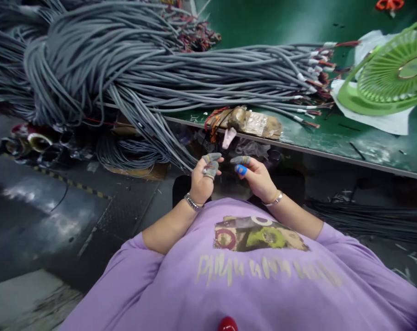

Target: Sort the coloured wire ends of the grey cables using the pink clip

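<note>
Along the near edge of the green table [332, 147], a large heap of grey sheathed cables [194, 78] was spread, its stripped ends with white bands [313, 82] and reddish wires being pointed toward the right side. From this heap a loose bundle of cable lengths [149, 126] was draped over the near edge and down to the left hand [205, 172], beside which its lower end was reached. The left fingers were curled, with grey finger cots worn; whether a cable was clasped in that grip could not be told, as it was partly hidden by the fingers. Just to its right, well apart from the table, the right hand [258, 177] was held with index finger and thumb brought near each other, a grey cot and a blue cover [240, 169] being worn on them; whether anything thin was pinched in this grip could not be told either.

At the near edge, a taped piece of cardboard [265, 125] was placed. Toward the right edge, a green fan [387, 78] was set on white sheets [396, 120], and orange-handled scissors [390, 4] were seen near the far right corner.
</note>
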Action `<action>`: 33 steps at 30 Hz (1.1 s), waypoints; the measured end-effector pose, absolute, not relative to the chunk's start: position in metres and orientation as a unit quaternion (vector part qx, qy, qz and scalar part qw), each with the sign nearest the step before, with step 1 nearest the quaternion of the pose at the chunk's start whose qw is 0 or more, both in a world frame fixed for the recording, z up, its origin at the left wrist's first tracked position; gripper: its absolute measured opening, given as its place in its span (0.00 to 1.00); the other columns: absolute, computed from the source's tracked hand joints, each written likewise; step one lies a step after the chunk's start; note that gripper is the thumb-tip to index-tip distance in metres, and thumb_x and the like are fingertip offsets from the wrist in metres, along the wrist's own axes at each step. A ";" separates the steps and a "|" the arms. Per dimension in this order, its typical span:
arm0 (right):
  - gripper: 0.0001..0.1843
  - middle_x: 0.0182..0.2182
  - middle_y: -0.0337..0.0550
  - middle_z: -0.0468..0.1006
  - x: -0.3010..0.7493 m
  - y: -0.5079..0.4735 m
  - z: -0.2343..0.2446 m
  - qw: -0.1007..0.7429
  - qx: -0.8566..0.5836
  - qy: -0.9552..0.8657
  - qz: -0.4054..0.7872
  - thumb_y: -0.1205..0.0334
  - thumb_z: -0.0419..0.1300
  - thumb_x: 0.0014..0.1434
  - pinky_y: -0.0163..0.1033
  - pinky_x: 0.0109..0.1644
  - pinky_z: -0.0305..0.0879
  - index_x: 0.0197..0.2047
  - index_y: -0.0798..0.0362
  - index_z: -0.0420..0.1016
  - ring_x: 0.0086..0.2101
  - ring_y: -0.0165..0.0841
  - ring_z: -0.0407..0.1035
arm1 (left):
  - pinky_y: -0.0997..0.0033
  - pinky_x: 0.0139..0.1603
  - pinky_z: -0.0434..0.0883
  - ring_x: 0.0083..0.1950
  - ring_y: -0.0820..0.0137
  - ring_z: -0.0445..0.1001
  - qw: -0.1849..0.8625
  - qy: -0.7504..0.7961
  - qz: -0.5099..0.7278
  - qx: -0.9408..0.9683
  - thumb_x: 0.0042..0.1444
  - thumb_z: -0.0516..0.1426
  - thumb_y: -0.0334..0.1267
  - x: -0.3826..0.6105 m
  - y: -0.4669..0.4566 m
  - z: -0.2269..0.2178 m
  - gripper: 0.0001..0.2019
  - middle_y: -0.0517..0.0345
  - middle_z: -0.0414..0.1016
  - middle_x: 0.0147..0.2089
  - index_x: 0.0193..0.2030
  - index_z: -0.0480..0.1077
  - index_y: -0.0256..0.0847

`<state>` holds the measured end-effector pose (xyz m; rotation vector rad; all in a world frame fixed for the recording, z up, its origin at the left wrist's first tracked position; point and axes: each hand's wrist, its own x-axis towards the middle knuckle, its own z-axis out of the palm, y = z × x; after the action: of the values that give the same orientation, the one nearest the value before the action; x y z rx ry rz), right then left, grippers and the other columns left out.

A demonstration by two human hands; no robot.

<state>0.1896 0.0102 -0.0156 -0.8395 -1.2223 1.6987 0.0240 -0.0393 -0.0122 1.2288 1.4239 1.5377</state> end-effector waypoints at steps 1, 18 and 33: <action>0.19 0.30 0.39 0.73 0.189 0.004 -0.013 0.421 -0.327 -0.513 0.672 0.53 0.70 0.47 0.37 0.33 0.61 0.42 0.49 0.78 0.30 0.30 0.63 | 0.72 0.35 0.73 0.37 0.69 0.77 0.333 0.551 0.579 0.500 0.60 0.55 0.39 0.026 -0.043 -0.012 0.14 0.48 0.79 0.48 0.51 0.72 0.41; 0.10 0.20 0.35 0.66 0.183 -0.004 -0.015 0.412 -0.350 -0.470 0.698 0.59 0.69 0.46 0.34 0.24 0.51 0.25 0.53 0.73 0.21 0.26 0.55 | 0.77 0.24 0.72 0.24 0.73 0.75 0.438 0.523 0.474 0.556 0.53 0.63 0.40 0.029 -0.064 -0.011 0.07 0.58 0.77 0.31 0.37 0.72 0.40; 0.20 0.21 0.34 0.69 0.176 0.009 -0.011 0.374 -0.354 -0.454 0.727 0.50 0.72 0.41 0.30 0.23 0.54 0.27 0.56 0.71 0.21 0.22 0.57 | 0.76 0.24 0.72 0.23 0.72 0.76 0.526 0.561 0.456 0.449 0.54 0.61 0.48 0.030 -0.052 -0.008 0.14 0.58 0.76 0.24 0.30 0.72 0.37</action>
<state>0.1755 0.0086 -0.0110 -0.9068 -1.1637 1.8622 0.0298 -0.0516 -0.0077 1.0730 1.3424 1.0895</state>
